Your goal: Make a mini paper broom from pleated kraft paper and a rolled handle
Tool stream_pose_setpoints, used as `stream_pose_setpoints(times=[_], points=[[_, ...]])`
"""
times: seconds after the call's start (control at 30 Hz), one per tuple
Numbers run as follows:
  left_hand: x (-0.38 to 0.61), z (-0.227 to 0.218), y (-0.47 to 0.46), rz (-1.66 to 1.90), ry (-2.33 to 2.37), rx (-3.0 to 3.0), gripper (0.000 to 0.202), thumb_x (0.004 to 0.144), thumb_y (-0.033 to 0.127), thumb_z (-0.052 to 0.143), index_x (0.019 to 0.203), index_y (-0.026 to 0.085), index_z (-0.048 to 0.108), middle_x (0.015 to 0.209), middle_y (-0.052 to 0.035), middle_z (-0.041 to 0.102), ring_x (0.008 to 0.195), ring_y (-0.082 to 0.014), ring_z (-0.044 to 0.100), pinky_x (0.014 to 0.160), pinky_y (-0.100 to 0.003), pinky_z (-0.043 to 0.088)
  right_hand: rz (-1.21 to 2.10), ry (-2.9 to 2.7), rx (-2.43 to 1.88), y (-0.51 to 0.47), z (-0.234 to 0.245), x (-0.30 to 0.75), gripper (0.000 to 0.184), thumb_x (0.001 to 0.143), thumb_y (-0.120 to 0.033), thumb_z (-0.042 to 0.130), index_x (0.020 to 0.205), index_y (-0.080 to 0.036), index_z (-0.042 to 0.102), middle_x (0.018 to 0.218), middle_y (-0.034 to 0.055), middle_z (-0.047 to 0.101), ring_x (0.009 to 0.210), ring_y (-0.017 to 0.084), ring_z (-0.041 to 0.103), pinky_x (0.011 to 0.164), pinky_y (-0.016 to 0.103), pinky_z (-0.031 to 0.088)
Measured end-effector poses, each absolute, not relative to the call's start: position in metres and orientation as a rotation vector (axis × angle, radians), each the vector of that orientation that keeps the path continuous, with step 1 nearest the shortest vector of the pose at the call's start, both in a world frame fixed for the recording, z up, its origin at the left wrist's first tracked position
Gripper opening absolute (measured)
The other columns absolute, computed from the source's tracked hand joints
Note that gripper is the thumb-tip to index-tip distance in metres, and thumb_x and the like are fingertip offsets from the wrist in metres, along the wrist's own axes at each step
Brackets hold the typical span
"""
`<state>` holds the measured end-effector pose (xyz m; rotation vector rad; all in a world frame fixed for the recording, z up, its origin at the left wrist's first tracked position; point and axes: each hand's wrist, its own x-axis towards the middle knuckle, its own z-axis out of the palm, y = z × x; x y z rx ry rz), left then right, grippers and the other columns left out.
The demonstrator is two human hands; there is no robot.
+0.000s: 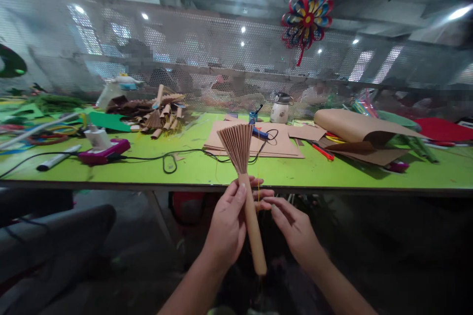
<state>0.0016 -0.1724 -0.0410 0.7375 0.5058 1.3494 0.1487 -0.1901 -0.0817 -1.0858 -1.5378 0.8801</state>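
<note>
A pleated brown paper fan (238,147) spreads from the top of a rolled paper handle (254,238), tilted slightly, just in front of the table edge. My left hand (226,221) grips the handle near its top, thumb in front and fingers behind. A thin yellow thread (258,184) runs down beside the handle, near the left fingertips. To the right, my right hand (297,229) reaches in, its fingers extended close to the left fingertips and its thumb apart from them. Whether it touches the thread I cannot tell.
The green table (192,172) bears stacked brown paper sheets (281,150), a blue-handled tool (260,133), a red cutter (323,151) and rolled brown paper (347,125). Several paper pieces (166,118) lie piled left. A black cable (155,158) runs to a purple power strip (105,151).
</note>
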Motion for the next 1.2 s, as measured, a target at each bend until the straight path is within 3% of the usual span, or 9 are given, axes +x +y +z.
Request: stream_pose_setpoints(times=[0.2,0.43,0.7,0.8,0.87,0.93,1.07,1.1,1.2], points=[[0.007,-0.034,-0.166,1.355,0.55,0.742,0.021,0.09,0.023,0.054,0.108,0.013,0.052,0.097,-0.0119,0.069,0.089,-0.0219,0.069,0.081,-0.031,0.056,1.458,-1.346,-0.758,-0.185,-0.077,0.131,0.03,0.094,-0.04,0.05,0.115,-0.021,0.06,0.107,0.007,0.065,0.095,0.019,0.061,0.091,0.035,0.046],[0.012,-0.034,-0.16,1.315,0.532,0.771,0.022,0.089,0.026,0.057,0.106,0.014,0.052,0.092,-0.0104,0.07,0.091,-0.0225,0.069,0.086,-0.034,0.053,1.408,-1.433,-0.897,-0.193,-0.083,0.129,0.031,0.092,-0.047,0.052,0.087,-0.016,0.056,0.071,-0.0011,0.054,0.06,0.01,0.052,0.057,0.022,0.042],[0.009,-0.031,-0.154,1.233,0.562,0.874,0.031,0.089,0.04,0.054,0.102,0.013,0.062,0.101,-0.0137,0.071,0.1,-0.0247,0.066,0.089,-0.036,0.05,1.387,-1.359,-0.977,-0.199,-0.09,0.128,0.04,0.094,-0.054,0.04,0.093,-0.016,0.052,0.057,-0.0054,0.049,0.043,0.006,0.04,0.042,0.018,0.03],[-0.008,-0.035,-0.153,1.28,0.76,1.095,0.032,0.085,0.041,0.06,0.101,0.014,0.066,0.1,-0.0118,0.071,0.094,-0.0229,0.066,0.078,-0.03,0.052,1.324,-1.356,-0.992,-0.199,-0.089,0.128,0.041,0.095,-0.055,0.038,0.093,-0.016,0.051,0.056,-0.006,0.047,0.044,0.006,0.039,0.042,0.018,0.029],[-0.025,-0.035,-0.15,1.404,1.01,1.285,0.028,0.08,0.038,0.066,0.097,0.015,0.068,0.087,-0.008,0.071,0.078,-0.02,0.066,0.06,-0.024,0.05,1.27,-1.342,-1.03,-0.2,-0.09,0.13,0.043,0.094,-0.057,0.039,0.092,-0.016,0.051,0.058,-0.0061,0.044,0.046,0.007,0.038,0.042,0.018,0.028],[-0.042,-0.031,-0.144,1.59,1.229,1.409,0.024,0.081,0.037,0.065,0.096,0.018,0.068,0.081,-0.0046,0.069,0.07,-0.0163,0.063,0.06,-0.023,0.047,1.208,-1.337,-1.089,-0.203,-0.091,0.132,0.045,0.092,-0.059,0.041,0.09,-0.016,0.052,0.06,-0.0063,0.041,0.047,0.007,0.036,0.042,0.019,0.027],[-0.056,-0.012,-0.125,1.791,1.117,1.742,0.051,0.073,0.025,0.072,0.123,0.025,0.059,0.125,-0.007,0.061,0.114,-0.0218,0.054,0.09,-0.027,0.043,1.056,-1.439,-1.149,-0.213,-0.098,0.139,0.046,0.091,-0.061,0.038,0.09,-0.017,0.053,0.056,-0.0073,0.036,0.046,0.008,0.032,0.043,0.021,0.026],[-0.056,-0.008,-0.119,1.741,1.062,1.813,0.054,0.071,0.023,0.073,0.123,0.025,0.059,0.127,-0.0071,0.06,0.115,-0.0223,0.054,0.093,-0.028,0.041,1.013,-1.473,-1.165,-0.215,-0.1,0.141,0.047,0.092,-0.061,0.037,0.09,-0.017,0.054,0.055,-0.0071,0.036,0.046,0.008,0.032,0.044,0.021,0.025],[-0.051,0.002,-0.106,1.435,1.018,1.873,0.019,0.077,0.023,0.065,0.095,0.018,0.07,0.086,-0.006,0.071,0.079,-0.019,0.063,0.076,-0.028,0.045,0.883,-1.528,-1.263,-0.22,-0.105,0.149,0.048,0.091,-0.062,0.036,0.087,-0.018,0.056,0.055,-0.0059,0.037,0.047,0.009,0.033,0.045,0.023,0.026]])
